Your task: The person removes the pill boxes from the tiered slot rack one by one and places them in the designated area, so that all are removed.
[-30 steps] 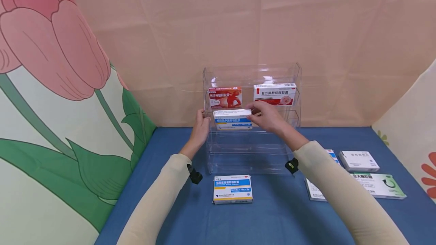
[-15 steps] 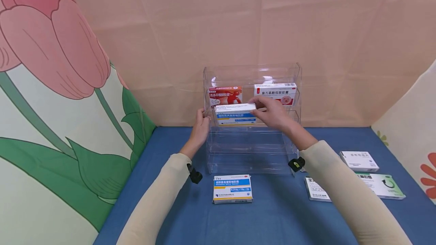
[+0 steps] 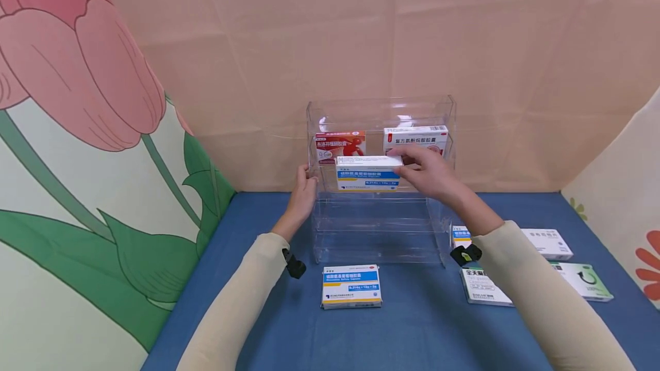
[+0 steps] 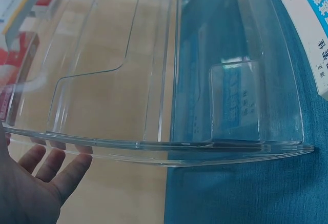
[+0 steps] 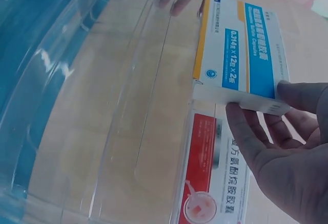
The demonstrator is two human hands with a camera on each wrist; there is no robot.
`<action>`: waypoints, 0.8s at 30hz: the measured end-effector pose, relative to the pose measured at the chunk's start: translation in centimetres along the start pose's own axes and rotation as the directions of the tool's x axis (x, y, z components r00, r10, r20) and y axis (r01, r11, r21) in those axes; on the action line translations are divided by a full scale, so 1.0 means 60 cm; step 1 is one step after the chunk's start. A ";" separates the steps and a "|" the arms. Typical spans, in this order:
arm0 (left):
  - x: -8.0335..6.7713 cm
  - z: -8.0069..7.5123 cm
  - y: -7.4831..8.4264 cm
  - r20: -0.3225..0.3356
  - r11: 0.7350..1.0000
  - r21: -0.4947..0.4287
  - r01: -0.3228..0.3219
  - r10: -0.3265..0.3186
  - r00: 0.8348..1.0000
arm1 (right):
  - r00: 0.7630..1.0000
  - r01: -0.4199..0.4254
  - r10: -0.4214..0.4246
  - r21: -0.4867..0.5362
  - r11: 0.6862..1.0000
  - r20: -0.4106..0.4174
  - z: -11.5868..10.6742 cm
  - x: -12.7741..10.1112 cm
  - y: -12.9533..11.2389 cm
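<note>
**Blue box slides right along the middle tier**

Since a second ago my right hand (image 3: pixel 430 173) has carried the blue-and-white box (image 3: pixel 368 173) rightward along the clear acrylic rack (image 3: pixel 378 228), from the rack's left half toward its centre, and the box now faces front instead of tipping back.

Starting at the rack's left edge: my left hand (image 3: pixel 303 190) has not shifted. Its fingers lie straight against the rack's left side wall, bracing it and holding nothing. The left wrist view shows those straight fingers (image 4: pixel 54 165) through the clear plastic.

Next, at the rack's middle tier, the box stands on a long edge with its long axis running left to right, parallel to the tier. The red box (image 3: pixel 340 146) sits on the tier above and behind it, toward the rack's left.

My right grip is closed on the box's right end, thumb in front and fingers (image 5: pixel 256 142) wrapped behind. So the box lies leftward from my grip, and this hand is the one in charge of it. The white-and-red box (image 3: pixel 415 137) stands on the upper tier, just behind my knuckles.

On the blue worktop before the rack lies a matching blue box (image 3: pixel 352 286).
</note>
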State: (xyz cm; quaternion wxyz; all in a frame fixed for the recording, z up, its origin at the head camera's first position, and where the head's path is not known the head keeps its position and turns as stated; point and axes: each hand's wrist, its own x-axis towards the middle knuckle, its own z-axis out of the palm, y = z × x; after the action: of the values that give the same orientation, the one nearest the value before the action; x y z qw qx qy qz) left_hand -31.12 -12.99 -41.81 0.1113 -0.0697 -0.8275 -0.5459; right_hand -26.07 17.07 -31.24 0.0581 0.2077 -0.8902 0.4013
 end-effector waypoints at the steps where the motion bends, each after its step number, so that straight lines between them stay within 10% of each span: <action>1: 0.000 0.000 -0.001 -0.001 1.000 -0.003 -0.001 0.001 1.000 | 1.000 -0.002 0.002 0.006 1.000 0.007 -0.002 -0.003 0.001; 24: 0.003 -0.004 -0.008 0.026 0.999 -0.037 -0.015 0.016 1.000 | 0.982 -0.130 0.113 0.105 0.986 0.154 0.000 -0.070 0.058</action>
State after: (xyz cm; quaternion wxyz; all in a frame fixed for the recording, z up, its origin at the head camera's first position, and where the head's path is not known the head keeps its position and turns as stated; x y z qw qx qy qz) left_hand -31.39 -13.41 -42.08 0.1031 -0.0852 -0.8181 -0.5593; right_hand -23.68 20.49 -34.75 -0.0447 0.1850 -0.8786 0.4379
